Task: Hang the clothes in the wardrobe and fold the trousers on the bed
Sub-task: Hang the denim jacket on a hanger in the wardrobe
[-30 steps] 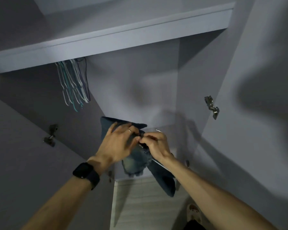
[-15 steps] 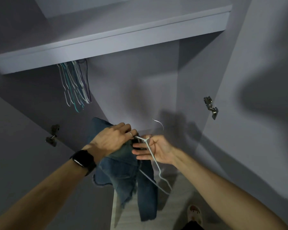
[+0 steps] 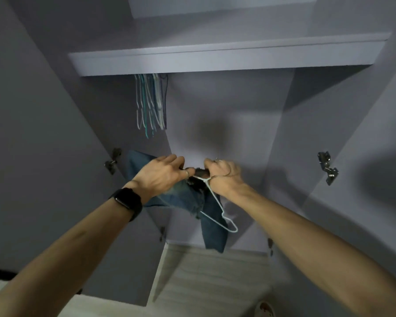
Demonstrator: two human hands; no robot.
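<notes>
Head view is showing the left hand (image 3: 162, 177) gripping dark blue denim trousers (image 3: 181, 199), while the right hand (image 3: 225, 177) is curling its fingers round a thin white wire hanger (image 3: 216, 199)

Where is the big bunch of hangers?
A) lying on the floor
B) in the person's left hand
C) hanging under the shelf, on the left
C: the bunch of hangers hangs straight down from just under the shelf, towards its left end.

head cam | faces forward-down into wardrobe (image 3: 215, 124) | hands close
</notes>
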